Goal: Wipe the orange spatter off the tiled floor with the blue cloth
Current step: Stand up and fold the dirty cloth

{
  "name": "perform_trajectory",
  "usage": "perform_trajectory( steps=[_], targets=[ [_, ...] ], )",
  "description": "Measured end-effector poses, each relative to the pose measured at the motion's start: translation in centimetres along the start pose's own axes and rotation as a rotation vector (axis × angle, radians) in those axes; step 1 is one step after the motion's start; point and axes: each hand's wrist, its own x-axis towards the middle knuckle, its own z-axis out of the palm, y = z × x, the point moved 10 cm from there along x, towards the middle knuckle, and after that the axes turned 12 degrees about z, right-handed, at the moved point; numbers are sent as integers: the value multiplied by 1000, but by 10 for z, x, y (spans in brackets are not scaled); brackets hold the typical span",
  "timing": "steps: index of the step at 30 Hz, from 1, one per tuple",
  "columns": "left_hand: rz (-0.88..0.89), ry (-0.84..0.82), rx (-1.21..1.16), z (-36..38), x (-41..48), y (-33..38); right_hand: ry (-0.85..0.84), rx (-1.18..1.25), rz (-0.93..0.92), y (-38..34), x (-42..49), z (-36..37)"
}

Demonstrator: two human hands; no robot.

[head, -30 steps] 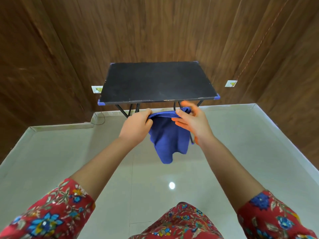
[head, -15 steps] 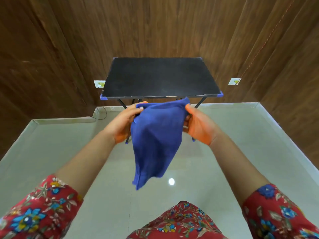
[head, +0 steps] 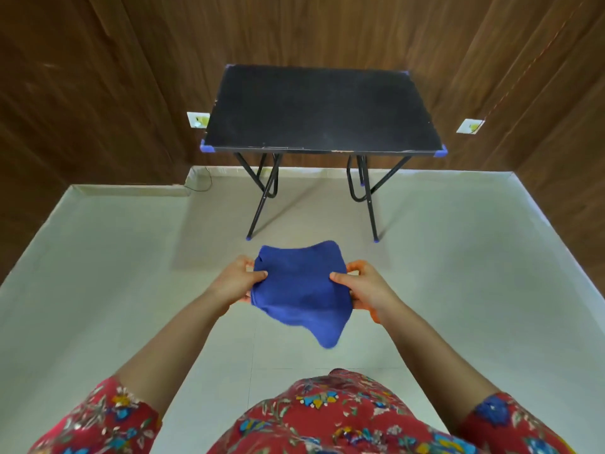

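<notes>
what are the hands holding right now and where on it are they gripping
Both hands hold the blue cloth above the tiled floor. The left hand pinches its left edge, the right hand its right edge, thumbs on top; one corner droops below.

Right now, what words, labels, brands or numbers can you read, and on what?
No readable text in view.
On the left white wall plate: a yellowish mark, too blurred to read.
On the right white wall plate: the same.
On the black-topped folding table and the blue cloth: no lettering.
</notes>
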Motion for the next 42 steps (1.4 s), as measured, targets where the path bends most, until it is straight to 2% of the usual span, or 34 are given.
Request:
perform_trajectory(
  steps=[3, 6, 8, 10, 12, 14, 16, 18, 20, 22, 23, 25, 26, 28, 31, 34, 38, 40, 42],
  targets=[
    [68, 83, 84, -7, 6, 2, 185, -120, -118, -13, 4, -11],
    [147, -26, -40, 1, 10, 16, 150, -188, -256, -36, -1, -8],
    [178, -143, 175, 8, 12, 22, 89, -356, -305, -43, -4, 2],
    [230, -125, 466, 4, 18, 26, 161, -676, -369, -46, -6, 11],
    [278, -92, 574, -2, 26, 31, 270, -901, -415, -51, -8, 16],
    [329, -138, 566, -6, 33, 36, 296, -966, -442, -60, -5, 12],
    [369, -242, 394, -6, 33, 43, 159, -877, -458, -67, 1, 7],
    [368, -292, 141, -10, 24, 54, -98, -628, -367, -67, 2, 5],
    [440, -223, -68, -21, 13, 77, -289, -250, -329, -75, -11, 3],
    [474, -128, -297, -28, 8, 92, -382, 201, -307, -81, -18, 0],
    [415, -123, -432, -25, 9, 87, -401, 360, -261, -74, -16, 3],
    [168, -166, -627, -3, 9, 56, -425, 488, -110, -41, -3, 21],
    [54, -191, -637, 9, 6, 36, -451, 514, -22, -18, 5, 34],
    [-82, -218, -477, 24, 1, -7, -457, 508, 127, 23, 17, 53],
    [-177, -136, -273, 15, 7, -45, -379, 335, 154, 50, 32, 59],
    [-204, -90, -221, 5, 14, -51, -305, 321, 141, 46, 45, 57],
    [-221, 14, -181, 2, 18, -60, -3, 137, 165, 50, 61, 41],
    [-223, -26, -216, 14, 21, -63, 2, 2, 115, 43, 65, 52],
    [-189, -157, -140, 28, 22, -55, -57, -63, 85, 33, 63, 60]
  ],
)
